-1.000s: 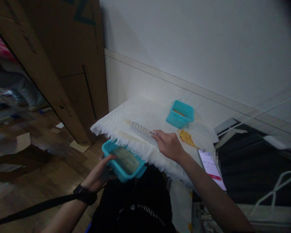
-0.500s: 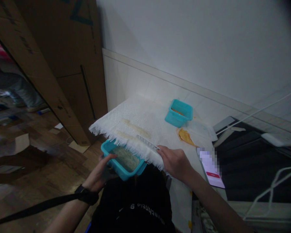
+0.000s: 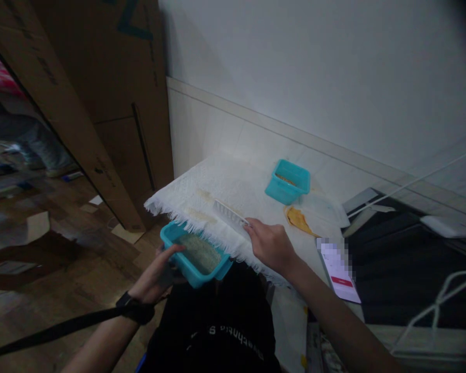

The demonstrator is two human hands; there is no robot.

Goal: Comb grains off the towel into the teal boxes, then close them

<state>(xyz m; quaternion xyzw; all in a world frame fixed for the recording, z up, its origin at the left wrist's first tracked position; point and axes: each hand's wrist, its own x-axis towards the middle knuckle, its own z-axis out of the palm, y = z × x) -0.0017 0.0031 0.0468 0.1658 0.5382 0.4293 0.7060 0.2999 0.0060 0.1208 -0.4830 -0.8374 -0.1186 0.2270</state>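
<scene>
Two hands work at the white fringed cloth (image 3: 233,176): the left hand (image 3: 159,272) curls round a turquoise tub (image 3: 196,278) of pale grains at its edge; the right hand (image 3: 274,247) pinches a white ridged strip (image 3: 229,214) beside loose grains (image 3: 202,215). Seemingly sweeping; the next stroke calls for drawing them tubward, tub held steady.

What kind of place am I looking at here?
Probably a makeshift work corner in a home or storeroom, though I can't be sure: a small table with a fringed white cloth stands against the wall, near a tall cardboard box, with cardboard scraps on the floor.
</scene>
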